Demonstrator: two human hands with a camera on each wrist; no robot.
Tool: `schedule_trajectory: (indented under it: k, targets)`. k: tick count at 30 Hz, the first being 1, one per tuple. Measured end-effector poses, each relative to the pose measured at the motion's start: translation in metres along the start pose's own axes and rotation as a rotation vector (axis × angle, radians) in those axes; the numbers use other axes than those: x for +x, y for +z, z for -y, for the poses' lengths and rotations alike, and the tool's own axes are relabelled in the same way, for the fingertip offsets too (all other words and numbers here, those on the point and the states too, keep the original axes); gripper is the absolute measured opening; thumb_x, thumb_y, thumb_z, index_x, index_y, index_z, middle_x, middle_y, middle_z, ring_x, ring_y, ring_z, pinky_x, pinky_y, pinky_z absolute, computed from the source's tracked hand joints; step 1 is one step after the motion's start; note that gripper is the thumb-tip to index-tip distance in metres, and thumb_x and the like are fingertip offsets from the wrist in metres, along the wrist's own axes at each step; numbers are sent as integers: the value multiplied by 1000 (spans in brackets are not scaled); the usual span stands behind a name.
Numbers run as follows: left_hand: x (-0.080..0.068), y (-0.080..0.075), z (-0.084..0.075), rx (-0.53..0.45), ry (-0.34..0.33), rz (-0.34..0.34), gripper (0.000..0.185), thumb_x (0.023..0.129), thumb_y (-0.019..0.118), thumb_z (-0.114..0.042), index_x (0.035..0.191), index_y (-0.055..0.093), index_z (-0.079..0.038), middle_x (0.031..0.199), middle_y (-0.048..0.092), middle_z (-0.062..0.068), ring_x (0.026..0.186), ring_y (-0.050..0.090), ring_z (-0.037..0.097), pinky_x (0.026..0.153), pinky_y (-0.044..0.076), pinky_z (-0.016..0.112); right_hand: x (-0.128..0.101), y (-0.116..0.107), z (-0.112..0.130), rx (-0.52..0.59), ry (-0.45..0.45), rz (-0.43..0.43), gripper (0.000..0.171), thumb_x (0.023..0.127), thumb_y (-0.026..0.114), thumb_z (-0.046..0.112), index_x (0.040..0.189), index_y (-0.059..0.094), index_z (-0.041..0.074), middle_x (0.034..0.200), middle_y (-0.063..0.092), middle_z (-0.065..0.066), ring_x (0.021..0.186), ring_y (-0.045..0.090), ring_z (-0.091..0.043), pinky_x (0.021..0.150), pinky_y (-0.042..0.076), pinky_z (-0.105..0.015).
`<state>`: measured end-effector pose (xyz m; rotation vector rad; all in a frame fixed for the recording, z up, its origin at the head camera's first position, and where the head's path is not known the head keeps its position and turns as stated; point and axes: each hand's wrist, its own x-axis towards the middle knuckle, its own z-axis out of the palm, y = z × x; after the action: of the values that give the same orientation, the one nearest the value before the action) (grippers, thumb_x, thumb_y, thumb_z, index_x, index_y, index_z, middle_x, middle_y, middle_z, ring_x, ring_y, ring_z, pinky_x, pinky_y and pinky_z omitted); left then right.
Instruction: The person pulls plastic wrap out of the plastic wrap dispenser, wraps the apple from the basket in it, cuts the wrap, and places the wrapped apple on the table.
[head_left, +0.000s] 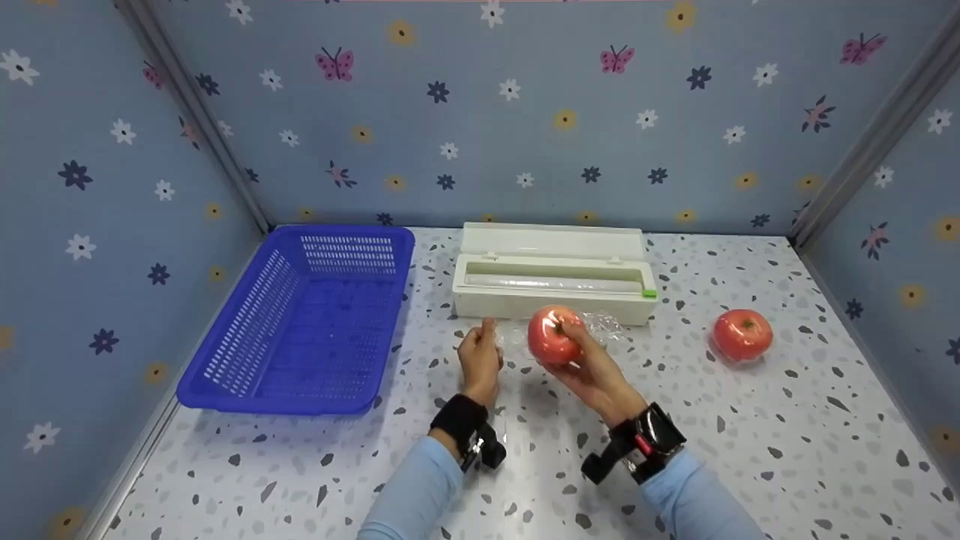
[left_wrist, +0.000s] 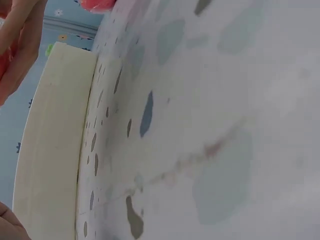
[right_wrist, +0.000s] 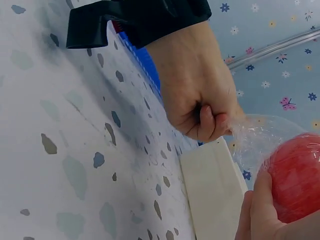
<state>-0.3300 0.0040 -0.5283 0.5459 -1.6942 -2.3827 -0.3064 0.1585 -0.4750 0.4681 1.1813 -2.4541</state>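
My right hand (head_left: 598, 381) grips a red apple (head_left: 547, 337) above the table, thumb near its stem. Clear plastic wrap (right_wrist: 255, 135) lies around this apple and stretches off to one side in the right wrist view. Its gathered end is pinched in the curled fingers of my left hand (head_left: 480, 361), just left of the apple. Loose wrap also sticks out to the apple's right in the head view. Behind both hands stands a white wrap dispenser box (head_left: 510, 305), lid raised, with a roll of film (head_left: 555, 283) inside.
A blue plastic basket (head_left: 281, 405) stands on the left. On the right, a second red apple (head_left: 742, 335) with a glossy, film-like sheen sits on the speckled table (head_left: 750, 427). Flower-patterned panels (head_left: 510, 135) enclose the back and sides.
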Motion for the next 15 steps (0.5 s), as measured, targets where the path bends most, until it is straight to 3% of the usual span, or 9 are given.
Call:
schedule_trajectory:
  k: [5,10,15]
  targets:
    - [-5,17,7,-123,-155,15,37,90,53,-40,65,41,-15,52,37,-7,43,35,4,41,30,16,-2,4,5,17,26,7,63,81,64,22,136,34,15,133,31,-15,119,41,-31,95,46,-36]
    - [-10,31,13,-212,-301,89,36,90,53,-42,64,44,-17,51,40,-8,43,37,2,41,31,14,-5,7,6,22,39,20,65,81,64,23,137,33,15,134,31,-17,120,41,-31,96,45,-35]
    - [-12,37,11,-191,-360,156,32,95,47,-33,67,52,-17,56,45,-7,47,39,3,46,36,14,-5,11,4,-3,47,42,64,82,63,29,136,32,15,134,30,-15,119,41,-29,96,45,-33]
